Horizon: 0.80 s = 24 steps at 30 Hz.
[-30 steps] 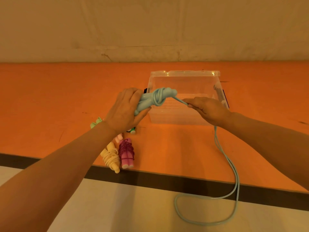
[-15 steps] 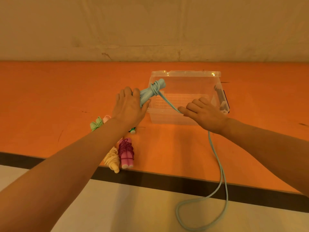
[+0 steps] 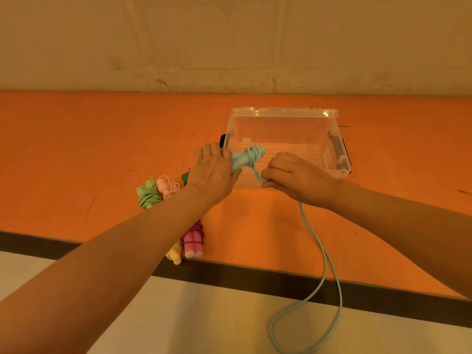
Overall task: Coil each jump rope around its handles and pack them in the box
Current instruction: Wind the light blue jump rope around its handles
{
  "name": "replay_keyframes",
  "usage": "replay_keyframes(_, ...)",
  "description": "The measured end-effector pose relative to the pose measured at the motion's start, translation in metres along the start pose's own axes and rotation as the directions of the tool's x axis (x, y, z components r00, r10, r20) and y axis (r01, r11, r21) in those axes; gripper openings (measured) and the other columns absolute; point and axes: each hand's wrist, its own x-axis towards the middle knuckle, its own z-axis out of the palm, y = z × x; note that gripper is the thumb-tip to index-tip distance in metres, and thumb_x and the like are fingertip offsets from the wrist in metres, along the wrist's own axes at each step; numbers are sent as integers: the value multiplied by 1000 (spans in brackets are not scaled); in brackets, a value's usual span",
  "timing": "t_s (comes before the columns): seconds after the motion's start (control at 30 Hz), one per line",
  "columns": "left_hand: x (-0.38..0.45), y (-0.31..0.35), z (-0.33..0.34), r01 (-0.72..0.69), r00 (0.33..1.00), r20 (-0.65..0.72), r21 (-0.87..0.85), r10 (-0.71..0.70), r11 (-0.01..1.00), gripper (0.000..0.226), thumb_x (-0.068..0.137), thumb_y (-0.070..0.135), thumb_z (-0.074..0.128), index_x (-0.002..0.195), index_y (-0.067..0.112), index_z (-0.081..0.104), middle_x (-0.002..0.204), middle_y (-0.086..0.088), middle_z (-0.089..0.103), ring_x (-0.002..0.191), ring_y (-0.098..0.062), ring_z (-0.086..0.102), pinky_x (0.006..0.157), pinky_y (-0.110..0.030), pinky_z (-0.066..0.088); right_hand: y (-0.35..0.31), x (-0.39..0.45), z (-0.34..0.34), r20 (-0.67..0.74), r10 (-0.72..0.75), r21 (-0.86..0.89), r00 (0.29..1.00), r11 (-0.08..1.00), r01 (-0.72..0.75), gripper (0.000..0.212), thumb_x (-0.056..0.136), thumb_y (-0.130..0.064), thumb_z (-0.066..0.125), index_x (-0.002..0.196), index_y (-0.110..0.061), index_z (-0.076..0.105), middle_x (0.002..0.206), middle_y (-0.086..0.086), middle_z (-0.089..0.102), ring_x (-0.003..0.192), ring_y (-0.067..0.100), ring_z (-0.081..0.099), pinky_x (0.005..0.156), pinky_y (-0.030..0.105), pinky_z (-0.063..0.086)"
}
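My left hand (image 3: 213,175) grips the light blue jump rope handles (image 3: 242,159), held just in front of the clear plastic box (image 3: 284,112). A few turns of blue cord wrap the handles' far end. My right hand (image 3: 298,181) pinches the blue cord (image 3: 329,272) close to the handles; the rest hangs over the table edge in a loose loop. The box stands open on the orange table and no rope shows inside it.
Coiled ropes lie left of the box: a green one (image 3: 148,194), a pale pink one (image 3: 167,186), a magenta one (image 3: 193,238) and a yellow one (image 3: 175,254) near the table's dark front edge (image 3: 255,275). A dark green piece (image 3: 185,176) peeks out behind my left wrist.
My right hand has swung the cord around the handles and come back low beside them. The handles tilted up toward the box, then down again. The hanging loop has shortened slightly.
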Motion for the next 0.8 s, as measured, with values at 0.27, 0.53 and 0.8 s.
replay_keyframes(0.27,-19,7,14,-259,949,-206,-68,240,964,52,90,46,35,100,1,59,84,-14,54,72,-29,50,64,-37,36,19,25,-22,-42,92,80,995,993,-89,42,99,-30,42,92,3,67,81,15,60,81,21,46,71,27,35)
replay_keyframes(0.53,-21,4,11,-438,871,-313,-149,378,887,50,93,47,41,107,1,55,97,-17,56,82,-32,52,72,-38,37,28,24,-17,185,204,173,961,956,-236,37,91,-39,49,92,-8,69,79,5,59,80,11,47,67,22,36)
replay_keyframes(0.8,-18,-13,11,-515,818,-408,-209,405,831,46,94,45,47,115,3,49,106,-17,55,93,-31,52,79,-37,36,36,9,-15,328,233,190,915,933,-306,62,97,-55,24,107,-12,67,87,5,58,86,18,52,72,29,39)
